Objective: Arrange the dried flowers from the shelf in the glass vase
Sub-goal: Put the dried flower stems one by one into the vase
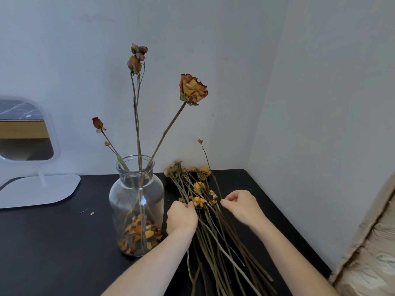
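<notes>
The bundle of dried flowers [213, 238] lies flat on the black table [53, 242] just right of the glass vase [136, 201], with its heads pointing away from the person and its stems crossing one another. The step in hand looks like teasing one stem out of that tangle. The left hand [181, 217], the one nearer the vase, has its fingers curled onto the stems just below an orange bloom. The right hand [241, 207], on the far side of the bundle from the vase, has its fingers drawn into a narrow pinch, though whether a thin stem sits in that pinch I cannot tell. To do this well, grip low on the stalk rather than at the brittle head. Steady the rest with the other hand and slide the stem out lengthwise so no petals shear off. The vase stands upright and holds a tall budded stem [136, 58] near its centre. A large orange rose [193, 89] leans toward the bundle, and a small bud [97, 123] leans the other way. Loose petals [141, 231] are heaped on the vase's floor. A mirror [25, 133] stands well to the vase's left.
</notes>
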The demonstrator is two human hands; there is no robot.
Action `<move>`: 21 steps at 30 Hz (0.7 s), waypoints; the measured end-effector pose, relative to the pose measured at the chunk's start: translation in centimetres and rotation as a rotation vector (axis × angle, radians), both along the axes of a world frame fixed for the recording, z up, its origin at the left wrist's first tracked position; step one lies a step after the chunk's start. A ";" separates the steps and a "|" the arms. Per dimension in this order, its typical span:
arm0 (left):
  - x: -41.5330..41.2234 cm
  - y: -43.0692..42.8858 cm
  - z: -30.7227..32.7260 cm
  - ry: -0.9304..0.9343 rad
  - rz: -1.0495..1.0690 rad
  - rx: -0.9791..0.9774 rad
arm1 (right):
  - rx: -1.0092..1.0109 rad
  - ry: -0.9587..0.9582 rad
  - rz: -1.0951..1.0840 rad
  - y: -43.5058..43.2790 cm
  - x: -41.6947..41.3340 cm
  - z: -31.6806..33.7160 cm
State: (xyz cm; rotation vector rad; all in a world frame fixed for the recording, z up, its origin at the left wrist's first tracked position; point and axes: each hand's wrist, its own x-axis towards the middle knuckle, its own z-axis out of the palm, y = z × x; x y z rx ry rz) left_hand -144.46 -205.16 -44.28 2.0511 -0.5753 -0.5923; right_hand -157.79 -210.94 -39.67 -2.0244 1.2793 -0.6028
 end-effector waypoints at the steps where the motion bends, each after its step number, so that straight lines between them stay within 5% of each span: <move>1: -0.2 0.0 0.2 0.003 0.004 -0.014 | 0.000 -0.013 0.001 0.1 0.0 0.1; 9: -1.0 -0.2 1.2 0.007 -0.012 -0.072 | 0.017 -0.058 0.001 0.6 0.0 0.4; 21: 0.4 1.1 1.5 -0.117 -0.161 0.120 | 0.029 -0.046 -0.007 0.9 0.1 0.7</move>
